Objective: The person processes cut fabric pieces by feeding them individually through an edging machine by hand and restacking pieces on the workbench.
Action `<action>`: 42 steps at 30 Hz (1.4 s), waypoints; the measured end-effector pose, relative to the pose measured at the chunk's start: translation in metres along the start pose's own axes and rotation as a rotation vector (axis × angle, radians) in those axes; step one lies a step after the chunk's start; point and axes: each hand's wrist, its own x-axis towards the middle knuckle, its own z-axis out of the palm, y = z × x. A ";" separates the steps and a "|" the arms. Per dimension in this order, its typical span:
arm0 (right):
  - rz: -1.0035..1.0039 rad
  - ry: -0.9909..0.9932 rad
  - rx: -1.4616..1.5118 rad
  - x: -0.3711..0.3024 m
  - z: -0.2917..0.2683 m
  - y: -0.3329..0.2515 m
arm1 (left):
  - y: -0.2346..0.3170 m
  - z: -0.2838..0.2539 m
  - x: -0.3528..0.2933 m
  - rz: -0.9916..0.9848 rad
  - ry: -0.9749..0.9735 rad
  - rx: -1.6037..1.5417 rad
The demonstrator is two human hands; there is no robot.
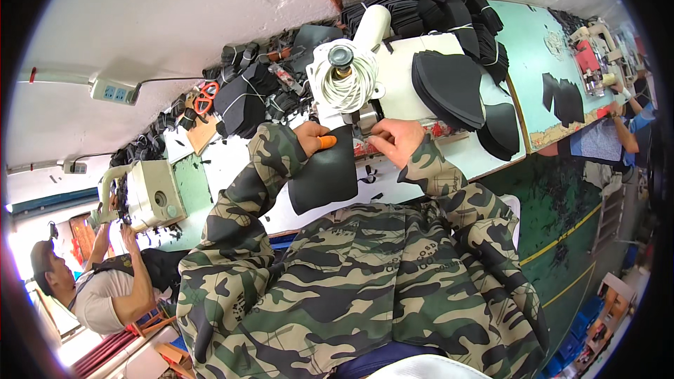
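A black curved flat piece (324, 181), like thin leather or foam sheet, hangs over the near edge of the worktable. My left hand (311, 139), an orange cover on one finger, grips its upper left part. The piece's top edge reaches the working end of a white sewing-type machine (324, 102). To the right of that end, my right hand (397, 140) has its thumb and fingertips pinched together close to the metal parts. What they pinch, if anything, is too small to make out. A coil of white cord (349, 91) hangs around the machine's knobbed post.
Black cut pieces (446, 88) lie stacked right of the machine. Tied black bundles (240, 105) and orange-handled scissors (206, 97) lie at the left. One person (105, 288) works at another machine (156, 195) on the left; another person (625, 130) sits far right.
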 end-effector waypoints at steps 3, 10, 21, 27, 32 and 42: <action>-0.223 0.129 -0.321 0.006 -0.009 0.010 | 0.018 0.005 0.012 0.067 0.000 0.044; -0.162 0.001 -0.740 0.023 -0.012 -0.008 | 0.014 0.024 0.027 0.100 0.168 -0.141; 0.012 -0.047 -0.043 -0.032 -0.036 0.005 | 0.040 -0.003 0.020 -0.071 0.085 -0.211; -0.323 0.928 -0.503 -0.046 -0.119 -0.039 | -0.036 0.003 0.013 -0.257 0.290 1.002; -0.236 0.581 -0.603 -0.020 -0.078 0.015 | -0.048 0.020 -0.021 -0.406 -0.040 0.982; 0.018 -0.031 0.142 -0.032 0.007 0.001 | -0.133 0.012 -0.005 -0.080 0.155 0.506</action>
